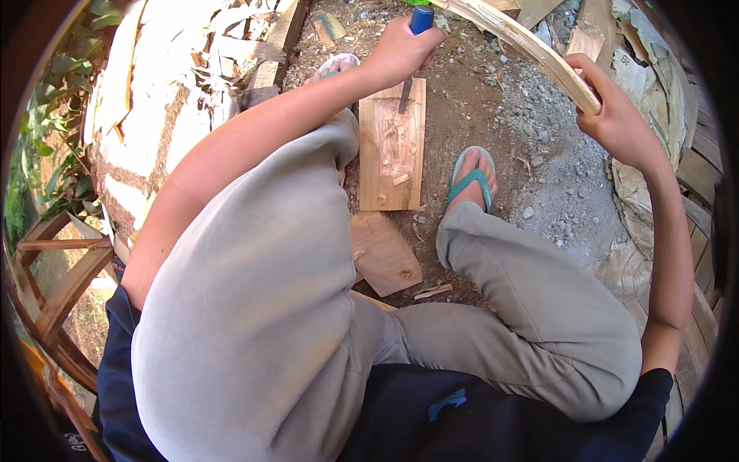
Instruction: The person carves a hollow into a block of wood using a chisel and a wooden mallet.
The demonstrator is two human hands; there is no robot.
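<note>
My left hand (pixel 400 52) is wrapped round a chisel (pixel 421 19) with a blue handle. The chisel stands nearly upright, and its blade tip meets the far part of a rectangular wood block (pixel 391 158). A shallow, rough hollow with loose chips runs down the block's upper face. Off to the right, my right hand (pixel 618 115) grips the near end of a long, pale wooden stick (pixel 527 45). The stick slants up and to the left, raised above the ground, and its far end leaves the picture at the top.
A flat wood offcut (pixel 386 254) lies just nearer than the block. My sandalled feet flank the block; the right sandal (pixel 471 182) is green. Grey rubble (pixel 566 192) covers the ground at right. Scrap wood (pixel 269 58) is piled far left, and a wooden frame (pixel 65 289) stands at left.
</note>
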